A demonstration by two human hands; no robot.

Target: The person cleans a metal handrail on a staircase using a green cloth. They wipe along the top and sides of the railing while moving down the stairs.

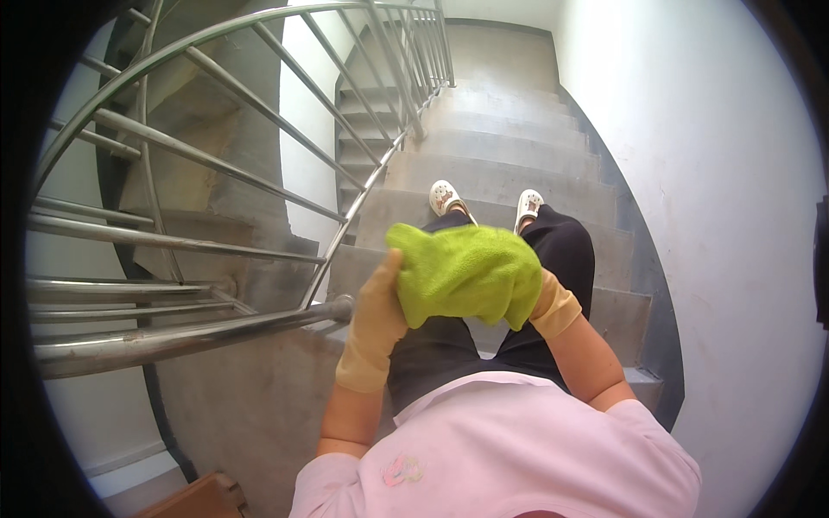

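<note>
A lime-green cloth, soft and folded over on itself, is held up between both hands above my lap. My left hand, in a cream rubber glove, grips its left edge, with the thumb side against the fabric. On the right, my right hand, gloved the same way, has the other end; its fingers are hidden behind or under the cloth. Beneath the cloth are my black trousers, and beyond it my feet in cream clogs stand on a concrete step.
Concrete stairs run down ahead to a landing. A stainless-steel railing curves along the left, its lower tube close to my left hand. A white wall with a dark grey skirting band rises at right. An orange-brown object lies lower left.
</note>
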